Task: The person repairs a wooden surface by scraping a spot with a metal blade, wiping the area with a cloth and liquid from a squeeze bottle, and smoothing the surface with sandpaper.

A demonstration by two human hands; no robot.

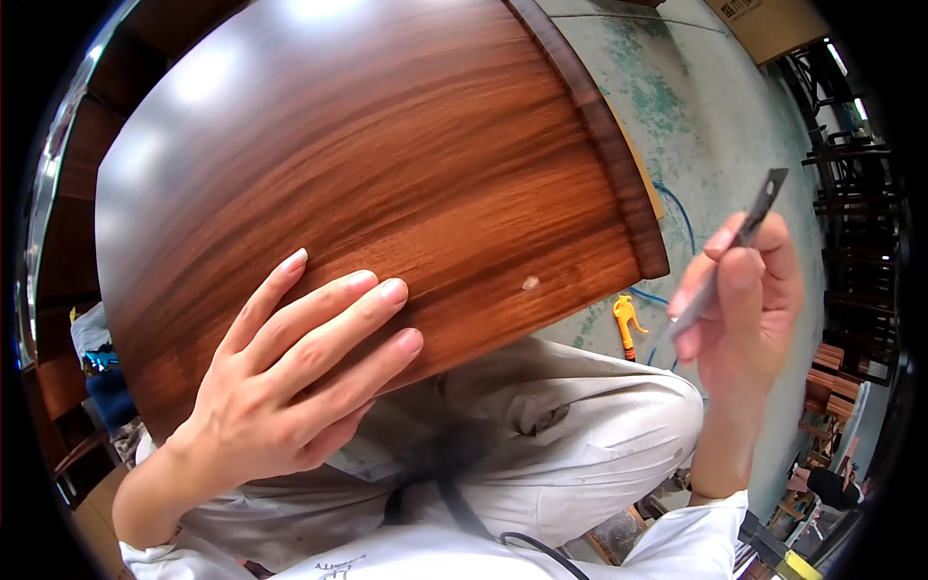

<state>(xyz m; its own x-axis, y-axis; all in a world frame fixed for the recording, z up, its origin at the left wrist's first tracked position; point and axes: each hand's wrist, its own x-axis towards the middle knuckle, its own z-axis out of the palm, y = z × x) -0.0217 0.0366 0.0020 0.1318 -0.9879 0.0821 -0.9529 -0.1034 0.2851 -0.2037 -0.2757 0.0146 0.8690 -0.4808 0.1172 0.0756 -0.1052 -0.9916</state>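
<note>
My left hand [300, 372] lies flat, fingers spread, on the glossy brown wooden panel [416, 184] in front of me. In my right hand [744, 300], raised off the panel's right edge, a thin grey blade-like tool [759, 208] is pinched between thumb and fingers, its dark slanted end pointing up. A small pale spot [530, 283] shows on the wood near the panel's lower right edge, between my two hands. The hands are apart.
A yellow air blow gun [626, 324] with a blue hose [677, 205] is on the grey floor [667, 106] beyond the panel. Dark wooden furniture [855, 232] stands far right, a cardboard box [773, 24] top right. Another person [833, 485] is at lower right.
</note>
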